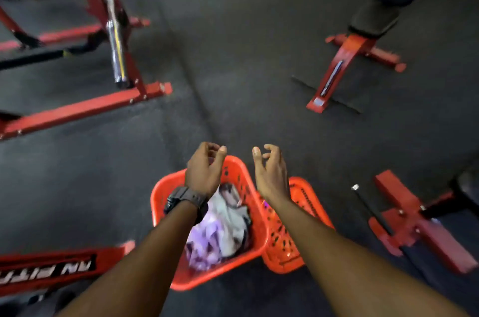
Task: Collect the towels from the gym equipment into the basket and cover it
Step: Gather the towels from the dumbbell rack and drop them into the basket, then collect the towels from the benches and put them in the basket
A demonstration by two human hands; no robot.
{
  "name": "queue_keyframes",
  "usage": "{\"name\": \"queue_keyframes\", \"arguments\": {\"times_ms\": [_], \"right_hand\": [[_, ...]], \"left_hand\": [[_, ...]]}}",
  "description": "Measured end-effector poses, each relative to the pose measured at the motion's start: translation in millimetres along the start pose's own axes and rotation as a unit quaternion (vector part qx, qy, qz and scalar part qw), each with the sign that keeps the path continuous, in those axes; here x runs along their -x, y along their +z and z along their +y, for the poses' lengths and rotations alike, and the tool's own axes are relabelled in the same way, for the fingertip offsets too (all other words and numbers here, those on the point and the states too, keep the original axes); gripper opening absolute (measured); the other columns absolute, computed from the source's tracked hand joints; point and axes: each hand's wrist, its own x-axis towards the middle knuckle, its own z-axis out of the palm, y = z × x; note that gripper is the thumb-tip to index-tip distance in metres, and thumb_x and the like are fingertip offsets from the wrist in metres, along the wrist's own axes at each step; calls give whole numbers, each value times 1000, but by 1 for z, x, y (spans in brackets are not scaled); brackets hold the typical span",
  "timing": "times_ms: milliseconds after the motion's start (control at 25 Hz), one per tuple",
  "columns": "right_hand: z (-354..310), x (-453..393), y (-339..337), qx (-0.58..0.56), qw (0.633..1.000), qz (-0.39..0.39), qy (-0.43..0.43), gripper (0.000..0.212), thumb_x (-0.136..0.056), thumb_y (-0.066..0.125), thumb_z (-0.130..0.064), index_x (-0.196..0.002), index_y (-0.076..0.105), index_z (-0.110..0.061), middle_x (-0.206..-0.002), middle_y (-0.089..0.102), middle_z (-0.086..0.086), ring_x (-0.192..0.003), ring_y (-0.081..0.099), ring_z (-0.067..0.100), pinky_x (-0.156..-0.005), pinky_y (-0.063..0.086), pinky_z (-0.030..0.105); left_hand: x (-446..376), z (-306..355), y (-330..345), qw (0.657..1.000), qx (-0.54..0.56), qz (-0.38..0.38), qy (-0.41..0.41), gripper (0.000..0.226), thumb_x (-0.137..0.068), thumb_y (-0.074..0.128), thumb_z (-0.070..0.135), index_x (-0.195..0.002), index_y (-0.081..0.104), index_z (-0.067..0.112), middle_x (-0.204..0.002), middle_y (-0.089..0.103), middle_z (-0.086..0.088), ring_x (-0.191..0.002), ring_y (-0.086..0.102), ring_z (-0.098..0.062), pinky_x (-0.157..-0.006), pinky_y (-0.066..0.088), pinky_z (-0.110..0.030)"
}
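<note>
An orange plastic basket (166,195) stands on the dark gym floor below me. Crumpled white and purple towels (220,228) lie inside it. An orange perforated lid (300,218) leans against the basket's right side. My left hand (204,169), with a dark watch on the wrist, hovers over the basket's far rim with fingers loosely curled and holds nothing. Just right of the basket's far corner, my right hand (270,171) hangs above the lid's top edge, fingers apart and empty.
A red rack frame with a chrome barbell (115,39) stands at the upper left. A red bench base (344,57) is at the upper right, another red base (414,218) at the right. A red lettered beam (51,270) lies at the lower left.
</note>
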Motion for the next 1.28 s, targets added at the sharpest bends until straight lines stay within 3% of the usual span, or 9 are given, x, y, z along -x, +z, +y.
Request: {"name": "queue_keyframes", "arguments": {"times_ms": [200,320,400,520,640,720,920,1080,1280], "right_hand": [[-134,-43,-201,-87,985,149,-16,42,-100,48,-45,-124,56,-11,-103,66,4,-104,61,28,-84,40,31],[-193,-27,-323,-81,964,247,-49,33,-100,46,-47,-108,57,-17,-97,60,-3,-97,57,19,-76,31,24],[-220,9,-402,-64,943,319,-62,28,-99,43,-52,-101,53,-26,-97,57,-6,-93,51,13,-77,29,24],[-234,85,-501,-53,907,414,-57,31,-99,39,-57,-102,49,-28,-101,60,-3,-96,56,17,-81,38,32],[-235,174,-579,-40,863,501,-45,31,-101,42,-50,-106,52,-20,-103,63,3,-101,59,26,-79,38,33],[-231,250,-627,-9,822,568,-33,35,-101,43,-48,-110,55,-17,-108,66,8,-102,59,26,-80,39,31],[-210,429,-695,35,742,669,13,34,-102,41,-51,-102,54,-20,-94,63,1,-93,57,22,-76,36,32],[-179,536,-709,55,700,709,68,32,-103,41,-43,-111,56,-15,-95,59,4,-88,48,17,-65,23,27],[-161,587,-703,62,698,706,104,40,-101,37,-53,-111,55,-19,-99,62,3,-88,50,20,-72,30,32]], "left_hand": [[-15,248,-13,982,143,-63,106,31,-93,54,48,-83,61,19,-80,70,-5,-76,66,-27,-79,52,-46],[13,366,-14,964,191,-89,163,43,-87,51,58,-82,64,17,-75,71,-3,-72,68,-26,-82,54,-49],[51,430,-9,946,216,-132,201,44,-88,50,59,-80,66,18,-74,71,-2,-72,69,-24,-80,55,-49],[126,504,6,904,264,-221,252,42,-91,51,55,-75,65,19,-71,69,0,-59,62,-14,-60,52,-35],[211,562,23,869,274,-292,292,47,-92,48,57,-78,66,16,-74,70,-2,-62,64,-18,-68,53,-38],[281,593,33,833,279,-347,327,50,-92,47,58,-78,65,14,-73,70,-3,-64,65,-21,-73,53,-41],[448,620,44,749,313,-459,361,39,-99,46,46,-78,58,15,-71,63,-7,-60,57,-24,-62,45,-36],[539,601,53,736,284,-491,370,48,-99,45,51,-86,61,7,-71,64,-5,-64,60,-25,-67,49,-40],[590,583,49,723,278,-501,385,50,-100,45,49,-90,64,4,-69,64,-1,-57,58,-17,-62,49,-32]]}}
